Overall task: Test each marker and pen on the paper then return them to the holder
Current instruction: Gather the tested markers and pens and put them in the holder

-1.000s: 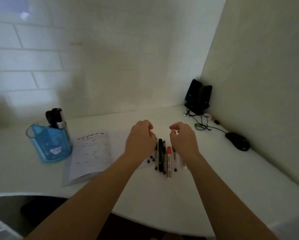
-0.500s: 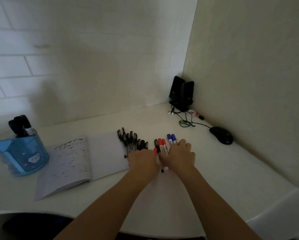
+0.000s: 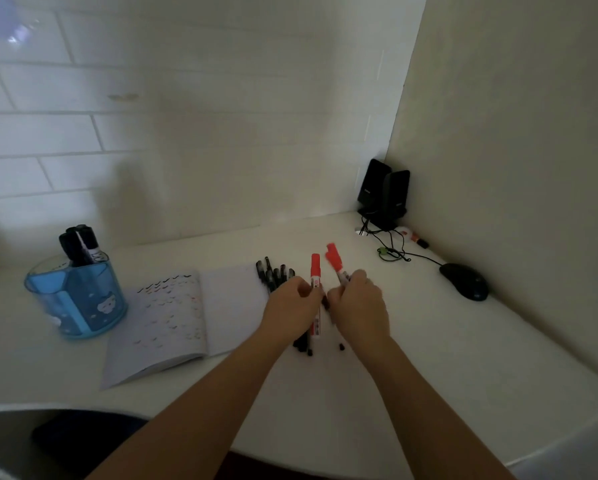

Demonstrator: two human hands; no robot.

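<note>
My left hand [image 3: 292,303] grips a red-capped marker [image 3: 315,271] that points away from me. My right hand [image 3: 358,303] holds a second red-capped marker [image 3: 335,259], tilted up and blurred. Several black pens [image 3: 275,273] lie in a row on the desk just left of my left hand, more dark pens [image 3: 304,344] show under my hands. An open notebook [image 3: 173,317] with small coloured test marks lies to the left. The blue pen holder [image 3: 76,299] stands at far left with black markers [image 3: 81,245] in it.
Two black speakers [image 3: 384,192] stand in the back right corner with cables [image 3: 393,251] trailing forward. A black mouse [image 3: 464,280] lies by the right wall. The white desk [image 3: 429,375] curves at its front edge, with a tiled wall behind.
My hands were pressed flat on the pile of markers; now each has lifted a red-capped marker off the desk. The camera view shifted slightly.
</note>
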